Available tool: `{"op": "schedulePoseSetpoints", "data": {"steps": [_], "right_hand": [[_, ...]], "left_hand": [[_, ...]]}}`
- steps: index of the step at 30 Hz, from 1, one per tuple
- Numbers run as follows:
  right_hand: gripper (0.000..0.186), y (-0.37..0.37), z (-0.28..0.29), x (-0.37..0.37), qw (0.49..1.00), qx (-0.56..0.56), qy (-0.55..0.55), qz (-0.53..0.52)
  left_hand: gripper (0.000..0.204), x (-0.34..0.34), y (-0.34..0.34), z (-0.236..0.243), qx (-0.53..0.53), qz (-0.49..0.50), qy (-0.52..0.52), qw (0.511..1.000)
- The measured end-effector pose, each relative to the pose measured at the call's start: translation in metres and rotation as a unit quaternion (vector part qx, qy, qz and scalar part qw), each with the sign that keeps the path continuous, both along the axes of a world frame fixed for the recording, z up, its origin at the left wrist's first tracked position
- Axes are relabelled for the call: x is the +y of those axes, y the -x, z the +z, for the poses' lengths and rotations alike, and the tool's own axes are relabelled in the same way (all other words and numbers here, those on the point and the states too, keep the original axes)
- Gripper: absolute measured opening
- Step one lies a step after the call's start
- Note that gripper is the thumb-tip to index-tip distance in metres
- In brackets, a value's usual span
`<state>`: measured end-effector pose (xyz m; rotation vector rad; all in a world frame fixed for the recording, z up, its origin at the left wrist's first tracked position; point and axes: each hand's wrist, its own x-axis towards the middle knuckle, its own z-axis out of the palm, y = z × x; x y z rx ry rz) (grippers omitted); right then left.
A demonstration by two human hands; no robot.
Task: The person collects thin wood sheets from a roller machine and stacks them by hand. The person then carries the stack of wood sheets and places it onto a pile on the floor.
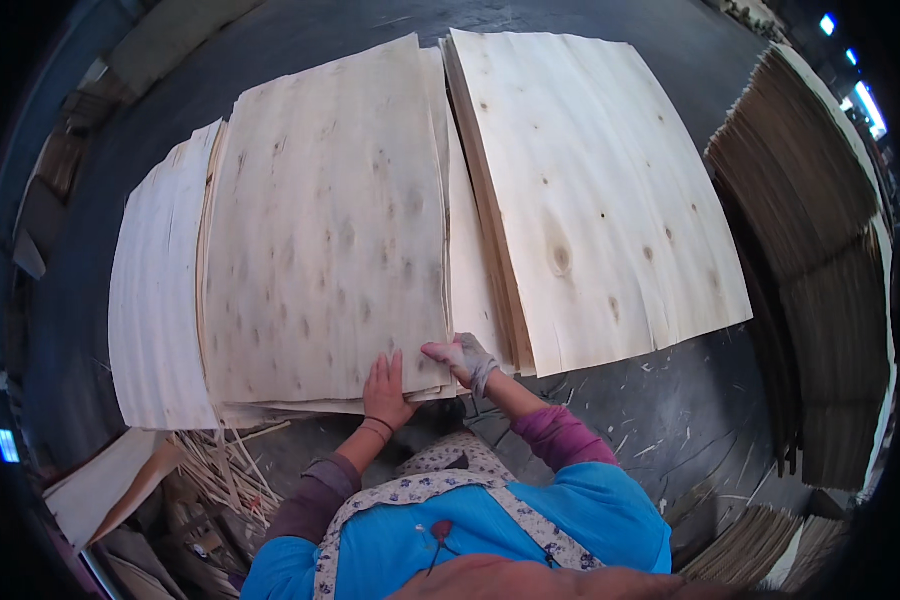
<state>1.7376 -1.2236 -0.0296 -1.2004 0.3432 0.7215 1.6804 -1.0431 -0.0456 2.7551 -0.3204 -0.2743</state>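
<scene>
A stack of thin wood veneer sheets [330,220], pale with many dark knots on its top sheet, lies before me in the middle. My left hand [387,390] rests on the near edge of that top sheet, its fingers stretched flat over the wood. Close by, my right hand [460,360], partly covered by a greyish glove or wrap, grips the near right corner. Its thumb lies on top, and its other fingers are partly hidden by the edge. Just right of this hand, a paler strip of veneer [480,270] shows between the two stacks.
A thicker stack of lighter veneer [600,200] stands to the right, and whiter sheets [160,290] lie left. Tall veneer piles [820,240] rise at the far right. Wood scraps [235,470] litter the lower left; splinters dot the dark floor [650,420].
</scene>
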Motion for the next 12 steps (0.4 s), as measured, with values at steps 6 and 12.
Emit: {"op": "schedulePoseSetpoints", "data": {"steps": [6, 12], "right_hand": [[0.032, 0.01, 0.029, -0.002, 0.993, -0.05, 0.099, 0.031], [0.053, 0.093, 0.061, 0.011, 0.984, -0.167, 0.046, 0.049]], "left_hand": [[0.086, 0.007, 0.01, 0.002, -0.002, -0.001, 0.024, 1.0], [0.084, 0.028, 0.094, 0.021, 0.002, -0.012, -0.046, 0.999]]}}
